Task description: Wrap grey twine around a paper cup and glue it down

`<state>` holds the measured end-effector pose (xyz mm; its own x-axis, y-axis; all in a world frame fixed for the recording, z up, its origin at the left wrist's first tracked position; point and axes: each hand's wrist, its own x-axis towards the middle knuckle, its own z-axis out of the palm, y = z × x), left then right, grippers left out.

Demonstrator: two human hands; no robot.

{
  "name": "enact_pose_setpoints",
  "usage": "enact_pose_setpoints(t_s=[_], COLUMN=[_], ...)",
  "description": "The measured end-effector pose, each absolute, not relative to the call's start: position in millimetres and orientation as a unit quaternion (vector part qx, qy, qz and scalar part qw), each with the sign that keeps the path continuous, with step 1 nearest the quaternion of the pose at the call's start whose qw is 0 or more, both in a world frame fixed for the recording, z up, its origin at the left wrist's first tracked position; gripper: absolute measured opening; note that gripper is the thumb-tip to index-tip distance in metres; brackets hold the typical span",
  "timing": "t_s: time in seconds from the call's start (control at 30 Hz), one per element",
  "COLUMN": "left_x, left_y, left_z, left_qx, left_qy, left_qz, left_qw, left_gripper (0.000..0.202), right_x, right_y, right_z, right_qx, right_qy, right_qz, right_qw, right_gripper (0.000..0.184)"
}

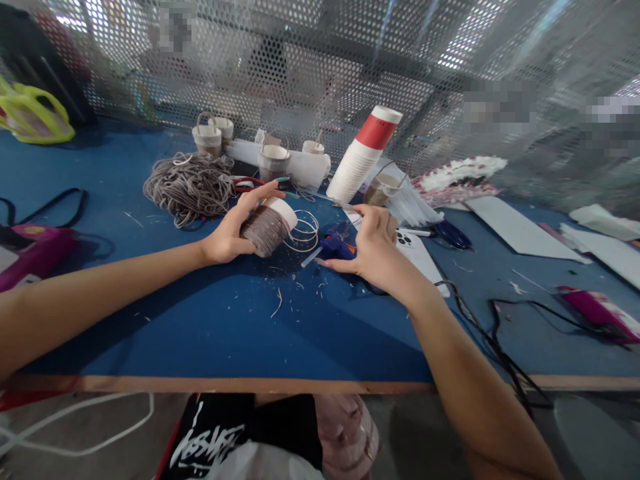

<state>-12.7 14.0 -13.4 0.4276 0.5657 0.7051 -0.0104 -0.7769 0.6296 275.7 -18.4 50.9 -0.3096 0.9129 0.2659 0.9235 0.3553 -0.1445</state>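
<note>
Your left grip [226,235] clasps a white paper cup [283,212] (ribbed in grey-brown cord [264,232]); your right grip [376,245] arches, fingers parted, over a blue plastic glue gun [336,244].

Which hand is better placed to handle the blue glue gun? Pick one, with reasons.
Likely the right hand: it is right at the blue glue gun, while the left hand holds the cord-wrapped cup.

"What's the left hand [227,237] holding?"
"A cord-wrapped cup [265,231], tilted toward the right."
"And the right hand [376,245]?"
"Spread around a blue glue gun [336,243], contact unclear. A cord heap [187,187] lies on the far side, left."
</note>
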Motion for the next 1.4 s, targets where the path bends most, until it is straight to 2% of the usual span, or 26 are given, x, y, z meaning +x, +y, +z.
enact_pose_setpoints(t_s=[0.13,0.27,0.37,0.47,0.6,0.83,1.03,1.13,1.3,1.4], left_x=[-9,-8,-9,-10,-10,-8,-9,-8,-7,-7], left_y=[15,13,11,11,11,9,8,8,9,9], left_z=[-13,-10,-9,-8,-9,-6,-3,-4,-5,-5], left_qx=[0.769,0.751,0.752,0.751,0.742,0.762,0.766,0.769,0.769,0.766], left_qy=[0.111,0.098,0.104,0.098,0.097,0.107,0.116,0.118,0.118,0.115], left_qz=[0.506,0.49,0.475,0.469,0.473,0.479,0.475,0.475,0.478,0.478], left_qw=[0.374,0.432,0.446,0.454,0.465,0.421,0.417,0.411,0.408,0.414], left_gripper=[0.097,0.099,0.098,0.096,0.093,0.087,0.087,0.086,0.086,0.086], right_x=[274,265,259,255,255,255,254,256,258,256], right_y=[-28,-39,-45,-47,-47,-51,-52,-50,-47,-47], right_z=[52,56,54,49,46,51,53,51,48,49], right_qx=[-0.422,-0.317,-0.277,-0.28,-0.282,-0.287,-0.306,-0.302,-0.269,-0.287], right_qy=[-0.882,-0.905,-0.925,-0.932,-0.928,-0.927,-0.922,-0.919,-0.905,-0.91], right_qz=[-0.001,0.039,0.034,0.025,0.004,-0.033,-0.042,-0.035,-0.009,-0.009], right_qw=[0.211,0.28,0.259,0.231,0.243,0.238,0.233,0.252,0.329,0.299], right_gripper=[0.064,0.063,0.065,0.072,0.077,0.067,0.068,0.061,0.038,0.039])
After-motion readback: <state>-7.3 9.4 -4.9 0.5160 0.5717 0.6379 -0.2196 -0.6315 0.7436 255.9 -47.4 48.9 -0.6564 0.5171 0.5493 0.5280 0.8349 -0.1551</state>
